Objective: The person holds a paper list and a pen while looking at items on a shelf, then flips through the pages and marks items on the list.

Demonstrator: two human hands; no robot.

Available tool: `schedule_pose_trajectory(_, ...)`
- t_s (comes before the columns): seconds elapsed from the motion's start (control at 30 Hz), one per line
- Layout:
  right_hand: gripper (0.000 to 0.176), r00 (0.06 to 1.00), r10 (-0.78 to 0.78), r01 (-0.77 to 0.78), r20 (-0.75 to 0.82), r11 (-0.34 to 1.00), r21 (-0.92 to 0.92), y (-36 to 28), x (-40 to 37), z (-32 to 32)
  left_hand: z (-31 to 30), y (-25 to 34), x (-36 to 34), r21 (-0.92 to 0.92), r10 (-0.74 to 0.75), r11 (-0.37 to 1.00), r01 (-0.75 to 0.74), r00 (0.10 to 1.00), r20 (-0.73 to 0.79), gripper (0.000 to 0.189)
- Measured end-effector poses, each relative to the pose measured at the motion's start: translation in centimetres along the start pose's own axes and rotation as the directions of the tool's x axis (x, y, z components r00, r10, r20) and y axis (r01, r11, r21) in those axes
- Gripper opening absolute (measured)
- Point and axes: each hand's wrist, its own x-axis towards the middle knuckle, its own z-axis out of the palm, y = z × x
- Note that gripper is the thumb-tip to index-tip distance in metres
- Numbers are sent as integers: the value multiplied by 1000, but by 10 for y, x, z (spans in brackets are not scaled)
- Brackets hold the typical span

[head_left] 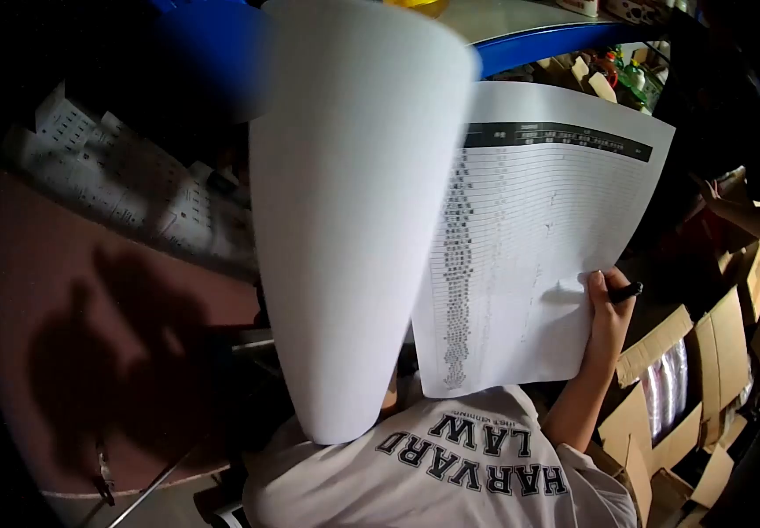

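My right hand (611, 304) is closed at the right edge of a large printed sheet (556, 220), thumb on top of the paper. A black pen (628, 291) sticks out from the same hand. Rows of small text and a dark header band cover the sheet, along with faint handwritten marks. To its left a blank white page (353, 220) curls up towards me and covers part of the printed side. Behind that curled page my left hand is hidden; only a sliver of forearm shows below it.
Open cardboard boxes (719, 352) stand at the right, one holding clear-wrapped goods (664, 387). Another person's hand (725, 201) reaches in at the far right. A blue-edged table (538, 48) lies ahead. Printed papers (124, 176) rest beside a reddish surface (63, 290) at the left.
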Motion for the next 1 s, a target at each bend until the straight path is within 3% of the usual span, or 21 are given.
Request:
schedule_pose_trajectory(0.23,10,999,-1,2,-39,1000,10,0,-1,2,5,3,-2,-24,7,1000,-7,1000,18,25)
schedule_pose_trajectory(0.53,14,1000,4,-3,19,999,-41,4,5,-1,9,8,-6,-52,13,999,-12,1000,18,26)
schedule_pose_trajectory(0.73,13,997,7,-9,-79,1000,-30,4,5,2,10,9,-11,-75,28,997,-26,999,25,28)
schedule_pose_trajectory(1.0,13,998,-1,-2,-58,999,-53,3,8,10,13,13,-13,-87,50,995,-48,998,27,29)
